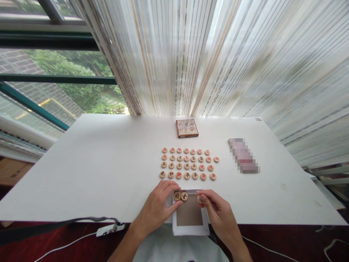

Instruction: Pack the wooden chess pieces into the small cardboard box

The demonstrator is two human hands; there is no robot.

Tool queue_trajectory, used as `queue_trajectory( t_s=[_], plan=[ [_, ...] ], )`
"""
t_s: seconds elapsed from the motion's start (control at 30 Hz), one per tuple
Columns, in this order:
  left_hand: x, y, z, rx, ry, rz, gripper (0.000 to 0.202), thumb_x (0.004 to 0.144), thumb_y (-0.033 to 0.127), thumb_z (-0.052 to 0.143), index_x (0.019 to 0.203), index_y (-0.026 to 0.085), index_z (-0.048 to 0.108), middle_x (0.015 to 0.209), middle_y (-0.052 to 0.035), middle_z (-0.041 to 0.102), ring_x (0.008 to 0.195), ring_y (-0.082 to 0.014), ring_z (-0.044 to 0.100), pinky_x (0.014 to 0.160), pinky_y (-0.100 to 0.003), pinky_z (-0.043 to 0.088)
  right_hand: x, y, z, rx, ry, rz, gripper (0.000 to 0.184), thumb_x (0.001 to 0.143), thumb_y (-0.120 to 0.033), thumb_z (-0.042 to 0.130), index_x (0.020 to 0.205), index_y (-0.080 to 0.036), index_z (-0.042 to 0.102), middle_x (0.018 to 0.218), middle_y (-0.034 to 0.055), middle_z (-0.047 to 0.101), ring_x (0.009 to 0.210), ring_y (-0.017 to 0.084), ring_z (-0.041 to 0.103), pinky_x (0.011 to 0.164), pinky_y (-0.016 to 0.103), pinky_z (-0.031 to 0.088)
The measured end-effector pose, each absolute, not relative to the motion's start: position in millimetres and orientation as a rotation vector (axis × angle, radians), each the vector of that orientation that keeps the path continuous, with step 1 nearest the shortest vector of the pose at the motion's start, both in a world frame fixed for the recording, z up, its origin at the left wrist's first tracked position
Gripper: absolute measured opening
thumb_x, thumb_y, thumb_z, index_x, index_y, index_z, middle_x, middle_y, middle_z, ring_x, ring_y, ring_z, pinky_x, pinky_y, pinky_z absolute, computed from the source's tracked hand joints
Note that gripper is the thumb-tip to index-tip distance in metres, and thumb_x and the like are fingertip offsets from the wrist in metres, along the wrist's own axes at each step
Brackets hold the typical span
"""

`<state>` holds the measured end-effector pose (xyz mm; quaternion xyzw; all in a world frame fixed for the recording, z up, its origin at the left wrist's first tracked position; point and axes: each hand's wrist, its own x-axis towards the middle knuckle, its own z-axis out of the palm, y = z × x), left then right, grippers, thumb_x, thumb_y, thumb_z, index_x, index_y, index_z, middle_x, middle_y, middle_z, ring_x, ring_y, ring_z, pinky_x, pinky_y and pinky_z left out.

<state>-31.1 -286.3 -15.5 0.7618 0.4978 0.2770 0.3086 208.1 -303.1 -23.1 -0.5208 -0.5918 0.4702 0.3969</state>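
Observation:
An open shallow white box (191,230) with a brown inner bottom sits at the table's front edge. Two round wooden Chinese chess pieces with black characters, the first piece (177,196) and the second piece (184,196), lie side by side in its far left corner. My left hand (156,203) grips the box's left side, its thumb and fingers on either side of the first piece. Between the thumb and fingers of my right hand (219,211) a third Chinese chess piece (200,199) is pinched over the box's far right corner, its character partly covered.
Beyond the box, several red and black Chinese chess pieces (187,166) lie in rows on the white table (89,171). A printed box lid (187,128) lies farther back. To the right is a blurred pinkish object (243,155). A power strip (110,230) hangs near the front edge.

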Motion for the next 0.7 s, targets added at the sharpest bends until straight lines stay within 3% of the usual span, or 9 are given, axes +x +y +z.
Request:
queue_trajectory(
  t_s=[0.23, 0.5, 0.7],
  plan=[
    [-37, -290, -14, 1.976, 1.347, 0.666, 0.028, 0.09, 0.025, 0.071, 0.116, 0.026, 0.061, 0.115, -0.0036, 0.066, 0.105, -0.0217, 0.063, 0.096, -0.036, 0.052, 204, -300, -25, -1.267, -1.492, 1.121, 0.018, 0.1, -0.031, 0.057, 0.114, -0.024, 0.067, 0.112, 0.0076, 0.068, 0.1, 0.021, 0.068, 0.088, 0.03, 0.058],
    [-22, -282, -8, 2.051, 1.336, 0.544, 0.033, 0.084, 0.015, 0.073, 0.113, 0.028, 0.061, 0.108, 0.0007, 0.066, 0.099, -0.0194, 0.064, 0.089, -0.03, 0.052, 196, -303, -13, -1.241, -1.687, 1.131, 0.019, 0.098, -0.022, 0.056, 0.114, -0.025, 0.065, 0.107, 0.0048, 0.07, 0.095, 0.018, 0.068, 0.085, 0.027, 0.056],
    [-16, -280, -14, 2.134, 1.406, 0.493, 0.032, 0.086, 0.022, 0.074, 0.114, 0.028, 0.062, 0.107, 0.0002, 0.066, 0.094, -0.0209, 0.066, 0.087, -0.033, 0.053, 193, -304, -14, -1.241, -1.718, 1.085, 0.019, 0.098, -0.02, 0.054, 0.113, -0.025, 0.066, 0.105, 0.0046, 0.07, 0.094, 0.018, 0.068, 0.084, 0.028, 0.056]
  ],
)
